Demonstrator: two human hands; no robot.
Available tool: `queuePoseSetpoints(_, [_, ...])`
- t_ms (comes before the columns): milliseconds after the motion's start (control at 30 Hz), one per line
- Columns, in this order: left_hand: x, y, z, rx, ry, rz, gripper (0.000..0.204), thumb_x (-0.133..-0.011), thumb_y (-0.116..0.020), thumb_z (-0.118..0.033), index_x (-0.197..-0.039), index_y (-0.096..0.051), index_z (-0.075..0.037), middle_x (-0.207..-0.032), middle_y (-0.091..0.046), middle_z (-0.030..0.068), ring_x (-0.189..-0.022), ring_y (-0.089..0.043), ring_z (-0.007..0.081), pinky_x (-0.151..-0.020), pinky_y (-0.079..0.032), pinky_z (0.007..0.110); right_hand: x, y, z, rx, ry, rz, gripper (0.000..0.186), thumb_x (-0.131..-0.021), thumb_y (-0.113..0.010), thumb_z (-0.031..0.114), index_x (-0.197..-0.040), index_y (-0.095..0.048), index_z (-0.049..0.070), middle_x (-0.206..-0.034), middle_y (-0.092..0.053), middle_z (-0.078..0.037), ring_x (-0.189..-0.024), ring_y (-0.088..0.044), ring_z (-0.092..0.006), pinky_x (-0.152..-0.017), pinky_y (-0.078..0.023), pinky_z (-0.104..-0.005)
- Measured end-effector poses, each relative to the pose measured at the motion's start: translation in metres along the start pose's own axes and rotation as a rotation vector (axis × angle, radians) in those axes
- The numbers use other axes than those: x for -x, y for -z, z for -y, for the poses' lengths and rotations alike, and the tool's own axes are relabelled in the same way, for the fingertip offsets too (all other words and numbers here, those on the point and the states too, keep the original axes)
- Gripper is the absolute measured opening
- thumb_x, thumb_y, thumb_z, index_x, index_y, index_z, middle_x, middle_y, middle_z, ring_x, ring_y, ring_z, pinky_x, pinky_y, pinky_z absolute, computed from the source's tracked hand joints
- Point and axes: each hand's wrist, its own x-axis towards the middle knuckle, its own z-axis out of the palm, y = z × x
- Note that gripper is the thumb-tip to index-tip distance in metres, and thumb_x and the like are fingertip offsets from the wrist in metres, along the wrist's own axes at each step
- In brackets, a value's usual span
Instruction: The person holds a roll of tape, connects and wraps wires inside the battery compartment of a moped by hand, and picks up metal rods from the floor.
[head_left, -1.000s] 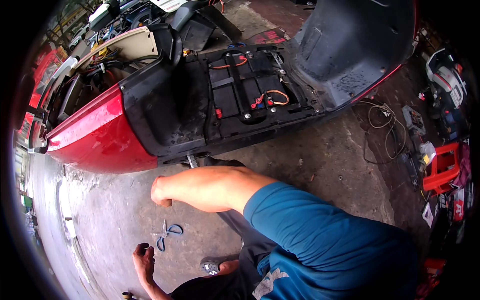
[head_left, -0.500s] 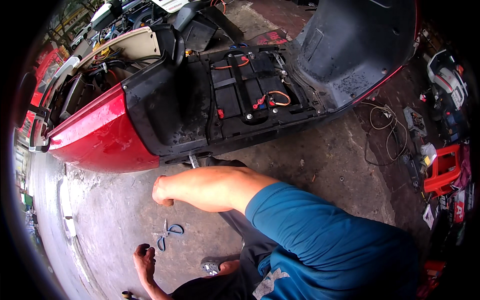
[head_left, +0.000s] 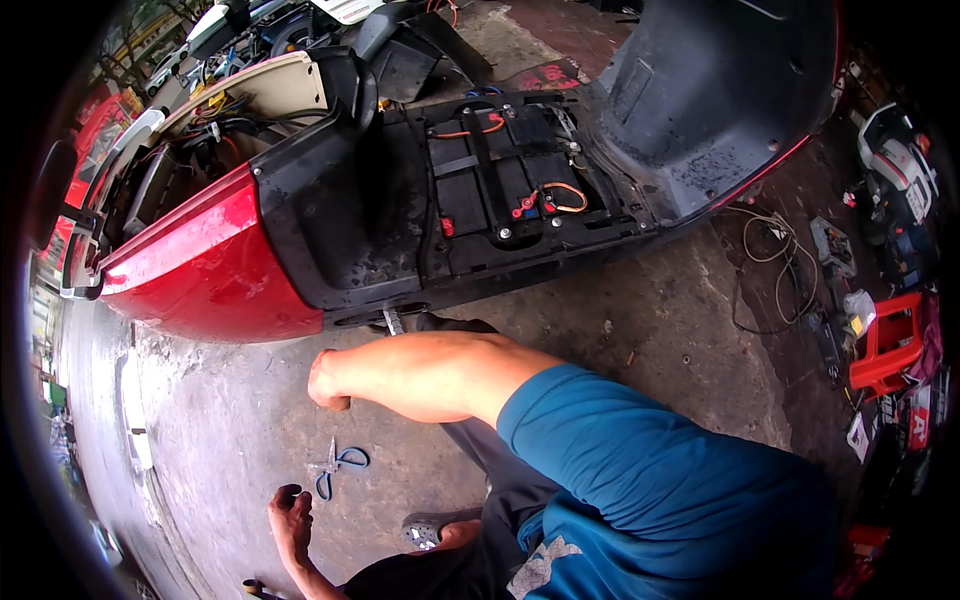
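Note:
My right arm reaches across the middle beside the red and black scooter (head_left: 213, 285). My right hand (head_left: 328, 382) is bent downward at the wrist, its fingers hidden from view; it is over the concrete, just below the scooter's red side panel. Lower down, my left hand (head_left: 291, 512) is raised above the floor with dark, grimy fingers curled in toward the thumb. Whatever it may hold is too small to make out. Between the hands lies a pair of scissors (head_left: 350, 459) with blue loop handles, its blades parted. Neither hand touches it.
Black batteries (head_left: 470, 198) with red and orange wires sit in the scooter's uncovered floorboard. A side stand (head_left: 393, 320) shows under its edge. On the right are a loose cable (head_left: 790, 285), a red plastic stool (head_left: 885, 345) and assorted parts. My shoe (head_left: 424, 531) rests on the concrete.
The whole view has shifted very slightly. Both hands keep nearly the same pose, and the scissors stay where they lay.

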Motion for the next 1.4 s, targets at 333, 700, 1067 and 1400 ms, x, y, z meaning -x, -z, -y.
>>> queuePoseSetpoints(333, [0.000, 0.000, 0.002, 0.007, -0.004, 0.000, 0.037, -0.076, -0.059, -0.017, -0.105, -0.056, 0.007, -0.070, -0.056, 0.0070, -0.053, -0.048, 0.0131, -0.049, -0.040, 0.028, 0.006, 0.006, 0.004, 0.016, -0.028, 0.036, 0.029, -0.074, -0.059, 0.023, -0.100, -0.070, 0.017, -0.103, -0.068, -0.001, -0.093, -0.063, -0.0160, -0.068, -0.051, -0.0380])
queuePoseSetpoints(700, [-0.001, -0.001, 0.002, -0.004, -0.019, -0.002, 0.038, -0.077, -0.059, -0.018, -0.105, -0.056, 0.007, -0.070, -0.057, 0.0076, -0.054, -0.049, 0.0139, -0.050, -0.041, 0.029, 0.005, 0.003, 0.003, 0.053, -0.010, 0.018, 0.026, -0.077, -0.057, 0.025, -0.098, -0.070, 0.016, -0.102, -0.067, 0.001, -0.088, -0.063, -0.0149, -0.053, -0.047, -0.0383])
queuePoseSetpoints(1067, [-0.002, 0.000, 0.000, -0.031, -0.021, 0.006, 0.037, -0.078, -0.059, -0.017, -0.105, -0.057, 0.007, -0.071, -0.058, 0.0082, -0.056, -0.051, 0.0140, -0.050, -0.042, 0.029, 0.003, 0.001, 0.000, -0.006, -0.008, -0.002, 0.031, -0.076, -0.059, 0.023, -0.104, -0.069, 0.014, -0.105, -0.066, -0.003, -0.094, -0.063, -0.0191, -0.064, -0.052, -0.0413])
queuePoseSetpoints(1400, [-0.004, 0.000, 0.009, -0.024, -0.030, 0.006, 0.035, -0.079, -0.058, -0.016, -0.105, -0.057, 0.007, -0.073, -0.060, 0.0095, -0.058, -0.052, 0.0153, -0.052, -0.043, 0.030, -0.004, -0.002, 0.001, 0.020, -0.005, 0.015, 0.032, -0.076, -0.059, 0.024, -0.104, -0.068, 0.012, -0.107, -0.066, -0.003, -0.095, -0.063, -0.0194, -0.065, -0.052, -0.0421])
